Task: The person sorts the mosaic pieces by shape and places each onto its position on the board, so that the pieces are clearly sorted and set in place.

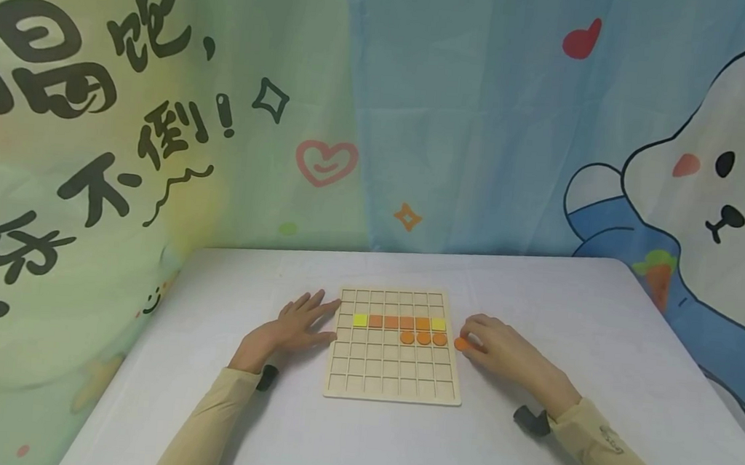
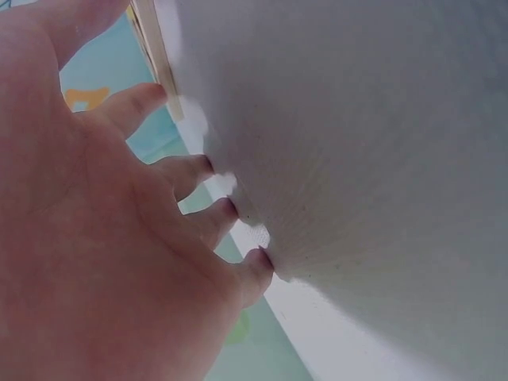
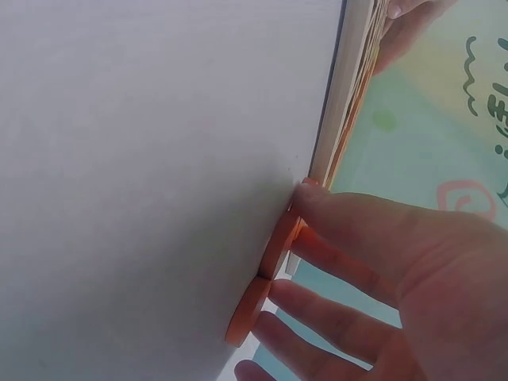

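A pale wooden grid board (image 1: 394,373) lies flat on the table. One row of it holds yellow squares (image 1: 360,320) at both ends and orange squares (image 1: 392,322) between them; three orange discs (image 1: 423,338) sit in the row nearer me, at the right. My left hand (image 1: 296,325) lies with spread fingers against the board's left edge. Just off the right edge, my right hand (image 1: 507,356) pinches an orange disc (image 3: 278,246) between thumb and index finger. Another orange disc (image 3: 248,313) stands against its middle fingers in the right wrist view.
A white cloth covers the table (image 1: 388,453). Behind it hangs a printed curtain (image 1: 434,120) with a cartoon bear, hearts and lettering. Dark wrist devices (image 1: 531,420) sit under both wrists.
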Tool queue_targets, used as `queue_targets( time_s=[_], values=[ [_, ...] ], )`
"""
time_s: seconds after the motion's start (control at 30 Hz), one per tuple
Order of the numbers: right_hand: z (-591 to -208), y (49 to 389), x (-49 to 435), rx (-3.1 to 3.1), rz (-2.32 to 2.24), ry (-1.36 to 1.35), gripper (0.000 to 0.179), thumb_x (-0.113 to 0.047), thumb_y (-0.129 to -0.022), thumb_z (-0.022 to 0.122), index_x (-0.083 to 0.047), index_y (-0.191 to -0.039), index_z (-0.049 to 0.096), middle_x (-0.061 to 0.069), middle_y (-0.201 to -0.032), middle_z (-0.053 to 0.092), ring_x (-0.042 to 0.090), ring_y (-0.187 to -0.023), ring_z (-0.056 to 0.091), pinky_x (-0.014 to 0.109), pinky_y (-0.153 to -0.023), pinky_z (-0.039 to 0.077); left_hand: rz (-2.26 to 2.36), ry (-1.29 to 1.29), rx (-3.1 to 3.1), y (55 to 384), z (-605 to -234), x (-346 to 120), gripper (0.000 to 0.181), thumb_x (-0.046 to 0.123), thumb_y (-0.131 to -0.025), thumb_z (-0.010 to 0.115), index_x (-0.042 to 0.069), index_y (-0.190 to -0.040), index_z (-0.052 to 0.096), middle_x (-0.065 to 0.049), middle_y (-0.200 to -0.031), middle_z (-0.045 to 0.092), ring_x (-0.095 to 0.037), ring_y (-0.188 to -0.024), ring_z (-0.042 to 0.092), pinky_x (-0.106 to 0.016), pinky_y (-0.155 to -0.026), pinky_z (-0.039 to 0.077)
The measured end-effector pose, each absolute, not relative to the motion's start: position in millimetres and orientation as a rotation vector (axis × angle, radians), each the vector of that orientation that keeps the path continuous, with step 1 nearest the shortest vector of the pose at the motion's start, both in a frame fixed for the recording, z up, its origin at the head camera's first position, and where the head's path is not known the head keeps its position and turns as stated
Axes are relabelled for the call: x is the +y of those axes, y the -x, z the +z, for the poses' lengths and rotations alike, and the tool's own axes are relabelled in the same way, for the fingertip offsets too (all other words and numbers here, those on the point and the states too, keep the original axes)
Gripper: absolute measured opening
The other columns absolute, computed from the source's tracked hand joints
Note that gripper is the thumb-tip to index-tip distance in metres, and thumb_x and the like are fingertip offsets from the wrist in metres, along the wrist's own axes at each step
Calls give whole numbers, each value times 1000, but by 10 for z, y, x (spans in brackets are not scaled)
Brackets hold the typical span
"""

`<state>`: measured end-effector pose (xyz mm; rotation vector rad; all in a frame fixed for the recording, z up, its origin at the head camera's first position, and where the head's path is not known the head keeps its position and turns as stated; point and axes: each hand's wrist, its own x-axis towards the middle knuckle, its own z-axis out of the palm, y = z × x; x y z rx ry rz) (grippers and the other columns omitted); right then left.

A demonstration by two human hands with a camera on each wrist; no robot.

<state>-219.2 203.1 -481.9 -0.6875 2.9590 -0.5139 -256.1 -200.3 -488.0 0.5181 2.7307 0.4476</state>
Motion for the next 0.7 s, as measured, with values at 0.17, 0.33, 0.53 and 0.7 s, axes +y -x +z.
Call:
queue_targets(
  time_s=[0.17,0.33,0.53,0.7],
  values=[
    [-4803,2178,2024,2962,-521,675,19,-27,-95,70,-12,-106,72,12,-120,68,32,-114,63,53,-98,54,447,-504,2728,2561,-4867,-1988,71,55,-99,53,30,-160,27,-13,-170,11,-42,-156,6,-63,-125,9],
    [-4797,2177,2034,2971,-537,700,19,-28,-96,69,-12,-104,71,11,-117,68,30,-110,64,51,-95,55,452,-500,2727,2558,-4870,-1985,71,56,-99,53,30,-160,27,-13,-170,11,-42,-156,6,-63,-125,9],
    [-4780,2191,2051,2981,-554,712,18,-29,-96,69,-12,-102,71,11,-116,69,31,-110,65,51,-95,55,452,-520,2729,2553,-4865,-1996,71,54,-100,53,29,-160,27,-14,-170,11,-43,-156,7,-63,-124,9],
    [-4782,2204,2062,2991,-547,716,19,-30,-97,68,-12,-102,71,13,-119,68,33,-114,65,52,-97,55,450,-522,2727,2549,-4865,-1995,70,55,-100,52,30,-160,27,-14,-170,11,-43,-156,7,-63,-125,9]
  ],
)
